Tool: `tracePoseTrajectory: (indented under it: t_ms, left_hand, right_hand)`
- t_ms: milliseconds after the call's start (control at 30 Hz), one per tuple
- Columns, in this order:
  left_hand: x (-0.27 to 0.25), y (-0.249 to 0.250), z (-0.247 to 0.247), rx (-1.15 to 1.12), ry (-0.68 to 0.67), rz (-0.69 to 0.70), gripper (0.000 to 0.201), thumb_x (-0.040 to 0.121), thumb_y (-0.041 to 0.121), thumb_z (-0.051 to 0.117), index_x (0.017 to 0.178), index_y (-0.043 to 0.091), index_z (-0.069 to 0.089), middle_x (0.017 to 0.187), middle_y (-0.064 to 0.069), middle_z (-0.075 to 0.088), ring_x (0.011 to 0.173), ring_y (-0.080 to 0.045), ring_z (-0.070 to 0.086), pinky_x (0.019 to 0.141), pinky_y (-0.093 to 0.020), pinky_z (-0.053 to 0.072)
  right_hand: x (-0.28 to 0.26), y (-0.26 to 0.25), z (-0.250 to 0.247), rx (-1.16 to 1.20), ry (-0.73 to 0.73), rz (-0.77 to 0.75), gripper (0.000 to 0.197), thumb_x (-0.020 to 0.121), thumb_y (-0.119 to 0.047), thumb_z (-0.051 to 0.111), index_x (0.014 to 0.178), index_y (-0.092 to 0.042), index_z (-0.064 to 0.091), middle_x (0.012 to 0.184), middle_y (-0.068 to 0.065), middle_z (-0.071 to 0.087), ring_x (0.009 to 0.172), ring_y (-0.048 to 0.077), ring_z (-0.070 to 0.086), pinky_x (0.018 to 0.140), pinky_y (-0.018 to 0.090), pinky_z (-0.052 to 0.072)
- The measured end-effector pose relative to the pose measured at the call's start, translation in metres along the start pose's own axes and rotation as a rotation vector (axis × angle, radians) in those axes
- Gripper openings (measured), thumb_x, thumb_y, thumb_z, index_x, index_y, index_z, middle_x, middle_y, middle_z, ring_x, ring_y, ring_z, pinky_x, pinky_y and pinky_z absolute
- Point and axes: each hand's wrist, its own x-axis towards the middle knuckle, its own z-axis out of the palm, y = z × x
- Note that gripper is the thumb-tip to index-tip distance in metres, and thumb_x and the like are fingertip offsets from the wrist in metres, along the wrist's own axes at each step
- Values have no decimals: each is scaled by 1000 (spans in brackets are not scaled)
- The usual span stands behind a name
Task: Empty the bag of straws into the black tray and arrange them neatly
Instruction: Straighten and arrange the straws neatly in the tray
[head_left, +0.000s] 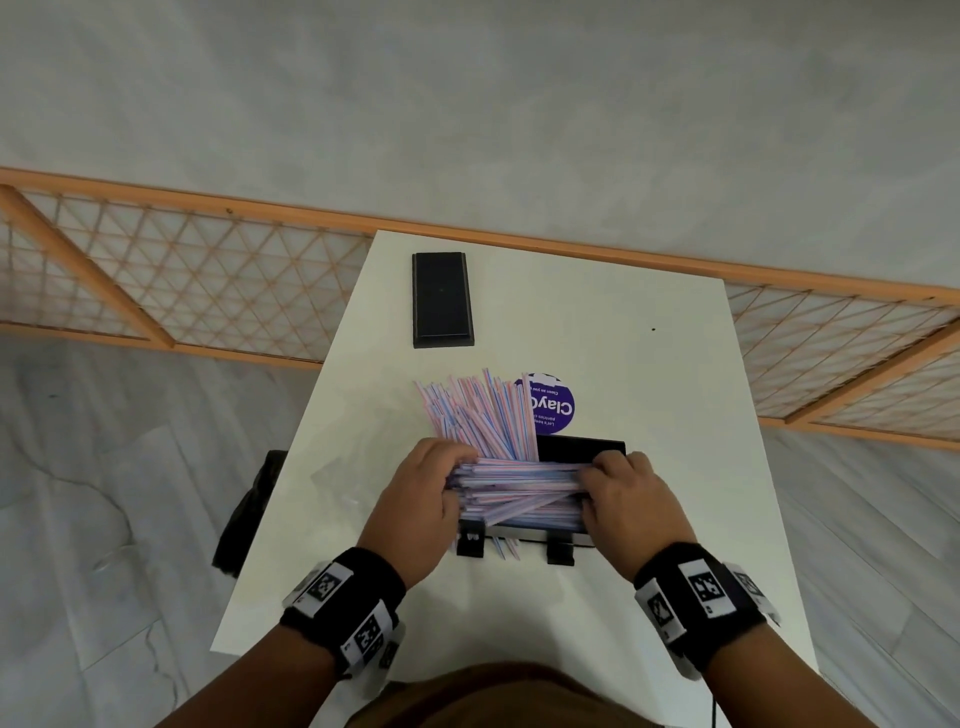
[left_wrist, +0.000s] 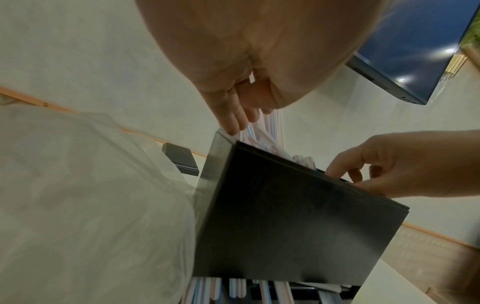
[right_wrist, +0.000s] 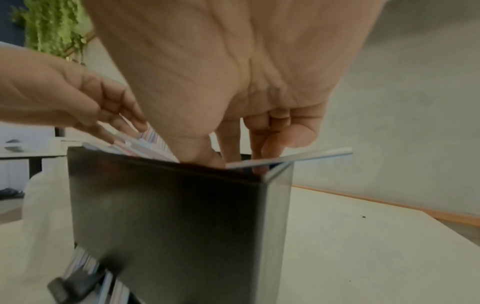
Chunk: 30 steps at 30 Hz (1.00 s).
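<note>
On the white table (head_left: 649, 519) right in front of me, my left hand (head_left: 415, 499) and right hand (head_left: 631, 499) curl over opposite ends of the straws (head_left: 519, 486) lying crosswise in the black tray (head_left: 582, 448), fingers bent down onto the bundle. More straws fan out behind, leaning off the tray's far edge. A purple sticker (head_left: 553, 408) beside them reads "Clay", the rest too small to read. The clear bag (head_left: 332, 478) lies crumpled to my left. A black lid (head_left: 441, 300) sits farther back.
</note>
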Motion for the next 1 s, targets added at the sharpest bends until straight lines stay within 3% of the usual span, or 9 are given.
tracePoseTrajectory:
  t_ms: [133,233,400,500,600,733,800,867,1000]
  left_hand:
    - [-12,4,7,-36,-13,18,49,96,13,47,143,26,52,140,13,48,129,-5,48,109,-29,46]
    - [-16,4,18,-35,-64,31,50,102,33,43,151,26,45,153,13,40,143,-3,37,116,-33,41]
    - [-18,1,27,12,-43,30,58,101,52,45,151,23,45,155,10,38,145,-6,35,115,-35,43]
    - [-18,4,27,153,23,114,58,99,53,51,146,18,49,153,3,42,142,-12,38,117,-30,38]
    - [-15,9,33,362,10,330,56,100,51,57,140,12,55,148,-4,48,140,-22,42,122,-40,30]
    - [-7,7,50,560,-103,346,74,99,61,49,149,8,45,150,-9,50,144,-26,43,125,-47,27]
    - [-2,4,53,598,-130,322,77,98,65,44,149,7,45,149,-11,52,140,-28,47,121,-48,34]
    - [3,2,53,626,-127,349,74,99,65,42,145,8,51,141,-9,57,129,-27,53,113,-45,42]
    - [4,-3,52,637,-84,381,66,100,65,44,135,11,58,123,-5,61,109,-27,58,100,-41,47]
  right_hand:
    - [1,-4,3,-94,-35,-20,20,63,-7,78,74,-20,67,80,2,57,77,29,52,51,37,51]
    - [7,-19,-1,-60,-9,-91,22,63,-7,75,79,-20,68,80,2,56,77,29,53,52,39,50]
    - [15,-39,5,40,0,-203,15,84,-25,63,96,-19,68,97,2,58,88,26,54,74,42,55]
    - [13,-34,5,191,14,-159,45,93,-39,45,126,-15,64,119,5,60,104,27,57,92,42,53]
    - [9,-29,10,290,-47,-145,68,98,-59,38,149,-15,44,145,5,52,133,24,48,112,43,40]
    - [11,-25,20,286,-267,-68,88,91,-80,23,156,-20,29,157,5,42,149,26,30,123,49,22]
    - [15,-25,23,246,-268,-71,84,89,-83,17,144,-25,45,141,3,57,138,24,45,119,51,29]
    - [20,-28,22,189,-207,-95,79,88,-84,10,114,-28,60,112,-2,69,110,19,60,109,48,39]
    - [23,-33,20,151,-165,-86,65,88,-81,19,94,-29,57,86,-5,69,83,20,65,88,40,50]
